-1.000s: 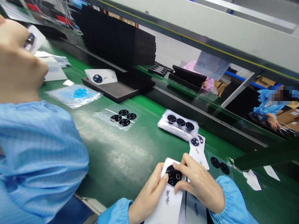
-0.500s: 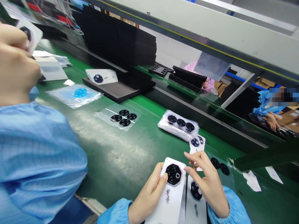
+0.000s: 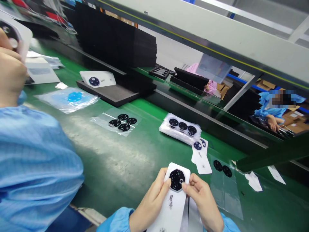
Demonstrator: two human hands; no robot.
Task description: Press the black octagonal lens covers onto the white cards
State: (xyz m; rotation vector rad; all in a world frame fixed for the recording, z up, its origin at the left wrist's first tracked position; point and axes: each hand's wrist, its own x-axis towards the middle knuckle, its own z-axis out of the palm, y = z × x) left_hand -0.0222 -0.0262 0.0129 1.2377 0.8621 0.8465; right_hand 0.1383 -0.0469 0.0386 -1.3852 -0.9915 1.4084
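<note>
My left hand grips the left edge of a white phone back cover with a black octagonal camera module, thumb on its rim. From the right, my right hand pinches the cover, its fingertips at the module's lower right corner. A second white cover lies partly hidden under my right hand. Two more white covers rest on the green belt just beyond.
A co-worker's blue sleeve fills the left; their hand holds a white cover. On the belt lie plastic sheets with black lens rings, a bagged stack, a blue-dot film and a black tray bearing a cover. Black trays are stacked behind.
My right hand lifted off the module, then came back to pinch the cover's right side. The second cover beside it is now mostly hidden. The co-worker's hand rose to the left.
</note>
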